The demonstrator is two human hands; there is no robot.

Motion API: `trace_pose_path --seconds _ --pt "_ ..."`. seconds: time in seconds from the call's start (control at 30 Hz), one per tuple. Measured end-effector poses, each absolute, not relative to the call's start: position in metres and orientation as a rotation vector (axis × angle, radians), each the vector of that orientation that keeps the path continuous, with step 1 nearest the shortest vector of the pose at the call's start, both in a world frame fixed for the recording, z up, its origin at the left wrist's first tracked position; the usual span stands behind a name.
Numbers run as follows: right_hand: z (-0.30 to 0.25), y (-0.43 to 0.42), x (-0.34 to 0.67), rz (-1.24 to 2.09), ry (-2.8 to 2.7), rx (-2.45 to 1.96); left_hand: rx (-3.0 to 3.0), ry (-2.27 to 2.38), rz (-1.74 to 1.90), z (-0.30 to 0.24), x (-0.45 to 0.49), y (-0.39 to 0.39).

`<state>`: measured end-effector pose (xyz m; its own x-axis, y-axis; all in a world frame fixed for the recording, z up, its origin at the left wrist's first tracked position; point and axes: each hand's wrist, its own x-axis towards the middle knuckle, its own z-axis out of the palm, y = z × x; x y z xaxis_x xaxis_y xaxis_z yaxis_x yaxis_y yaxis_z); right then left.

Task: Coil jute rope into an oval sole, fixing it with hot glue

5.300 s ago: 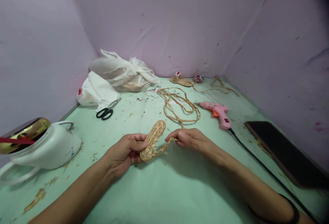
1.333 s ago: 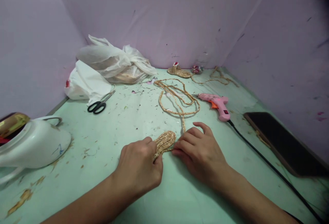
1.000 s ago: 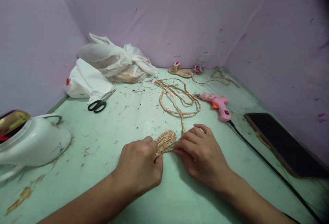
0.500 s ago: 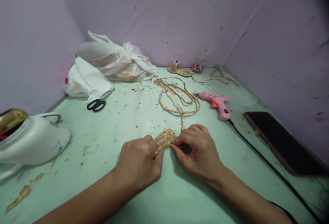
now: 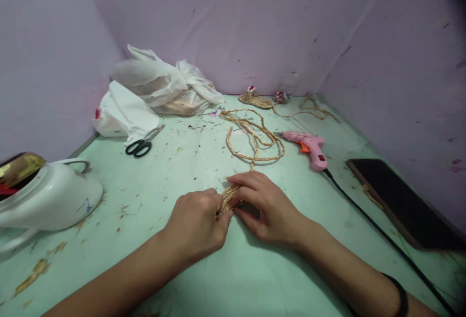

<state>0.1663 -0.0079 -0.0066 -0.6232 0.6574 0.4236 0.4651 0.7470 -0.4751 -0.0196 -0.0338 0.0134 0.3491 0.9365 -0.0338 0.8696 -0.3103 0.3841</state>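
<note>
In front of me is a small flat oval sole of coiled straw braid (image 5: 228, 197), mostly covered by my fingers. My left hand (image 5: 196, 220) grips its left end between thumb and curled fingers. At the other end, my right hand (image 5: 260, 205) closes over the far edge, with its thumb at the near side. From beneath the right fingers a straw braid (image 5: 252, 165) runs away from me into loose loops (image 5: 255, 158) on the table.
A pink glue gun (image 5: 305, 143) with a black cord lies right of the loops, near a dark phone (image 5: 404, 203). Black-handled scissors (image 5: 139, 148), white plastic bags (image 5: 163, 84) and a white watering can (image 5: 69, 198) stand left. A small straw slipper (image 5: 257, 100) sits at the back.
My right hand has moved left from beside the sole's right end onto it, covering more of it. The braid's near end has shifted slightly left. My left hand keeps its grip.
</note>
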Motion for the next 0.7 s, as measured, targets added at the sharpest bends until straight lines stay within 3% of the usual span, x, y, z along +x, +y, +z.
trace_pose_path --seconds 0.23,0.4,0.7 --pt "-0.002 -0.022 0.162 0.445 -2.295 -1.074 2.205 1.478 0.214 0.031 -0.036 -0.031" --pt "-0.003 -0.031 0.16 0.433 -2.254 -1.145 2.339 1.434 0.429 0.021 -0.034 -0.035" --pt "-0.011 -0.031 0.156 0.377 -2.191 -0.934 2.404 1.435 0.546 0.011 -0.022 -0.038"
